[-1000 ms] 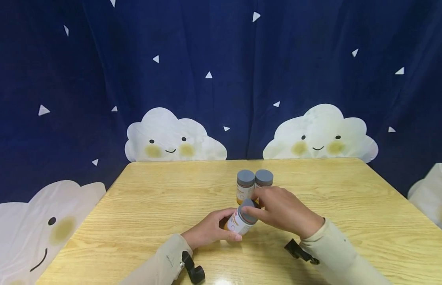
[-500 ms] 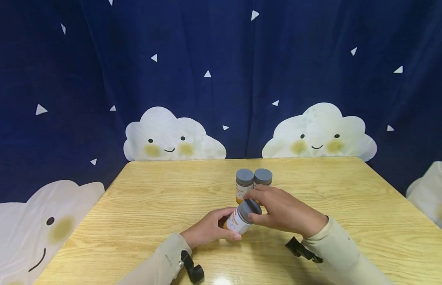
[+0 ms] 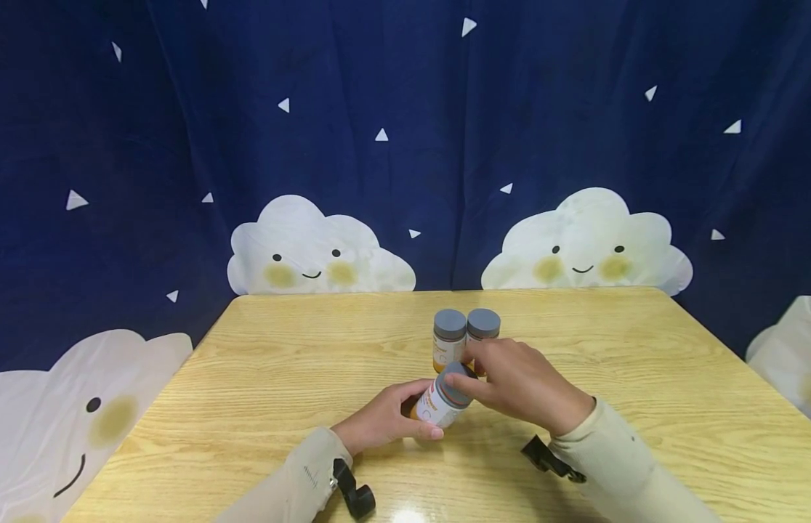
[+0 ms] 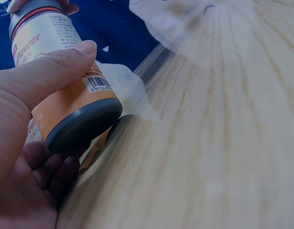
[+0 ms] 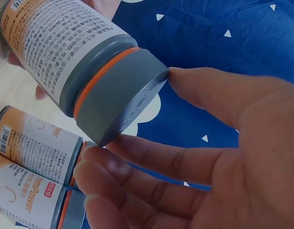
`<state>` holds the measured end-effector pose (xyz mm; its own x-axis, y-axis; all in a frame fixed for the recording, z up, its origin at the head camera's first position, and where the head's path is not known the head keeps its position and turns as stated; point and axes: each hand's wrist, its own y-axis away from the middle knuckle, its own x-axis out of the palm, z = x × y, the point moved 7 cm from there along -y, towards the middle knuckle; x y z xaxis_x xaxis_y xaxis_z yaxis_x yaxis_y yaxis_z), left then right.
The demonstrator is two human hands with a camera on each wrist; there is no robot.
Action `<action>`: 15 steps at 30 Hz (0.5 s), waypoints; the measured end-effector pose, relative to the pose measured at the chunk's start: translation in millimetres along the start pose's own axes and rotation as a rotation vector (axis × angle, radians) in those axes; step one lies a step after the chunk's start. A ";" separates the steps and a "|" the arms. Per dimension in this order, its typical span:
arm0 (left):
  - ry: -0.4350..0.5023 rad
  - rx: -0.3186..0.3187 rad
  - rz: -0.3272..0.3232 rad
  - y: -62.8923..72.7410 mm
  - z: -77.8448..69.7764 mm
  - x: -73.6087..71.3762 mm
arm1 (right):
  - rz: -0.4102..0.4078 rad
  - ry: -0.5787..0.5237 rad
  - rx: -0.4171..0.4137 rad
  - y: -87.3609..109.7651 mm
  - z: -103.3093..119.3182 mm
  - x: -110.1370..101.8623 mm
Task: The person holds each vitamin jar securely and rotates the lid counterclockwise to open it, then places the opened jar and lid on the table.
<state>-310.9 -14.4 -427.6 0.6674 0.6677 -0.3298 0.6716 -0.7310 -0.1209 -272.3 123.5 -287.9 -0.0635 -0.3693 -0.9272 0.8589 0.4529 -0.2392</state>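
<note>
My left hand (image 3: 387,420) grips a pill bottle (image 3: 434,408) with a white and orange label, a dark base and a grey cap (image 5: 123,90). The bottle leans, its cap up toward the right. In the left wrist view my thumb lies across the label and the base hangs close over the table. My right hand (image 3: 526,381) pinches the cap's rim between thumb and fingertips. An orange ring (image 5: 104,76) shows below the cap, which sits on the bottle.
Two matching bottles stand upright just behind the held one, a left bottle (image 3: 448,350) and a right bottle (image 3: 484,324) partly hidden by my right hand. They are side by side on the wooden table (image 3: 314,349). A dark blue curtain (image 3: 405,174) with clouds hangs behind.
My right hand drew back to the cap's right edge half a second ago, then moved left, its thumb over the cap again. The left hand and its bottle stay nearly still.
</note>
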 end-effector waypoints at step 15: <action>0.022 0.013 0.019 -0.3 -0.3 0.8 | 0.081 0.000 -0.175 5.1 9.3 -1.4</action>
<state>-310.4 -13.6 -427.6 0.6870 0.6566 -0.3113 0.6547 -0.7452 -0.1271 -263.2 118.8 -285.2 0.0019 -0.3263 -0.9453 0.7596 0.6153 -0.2108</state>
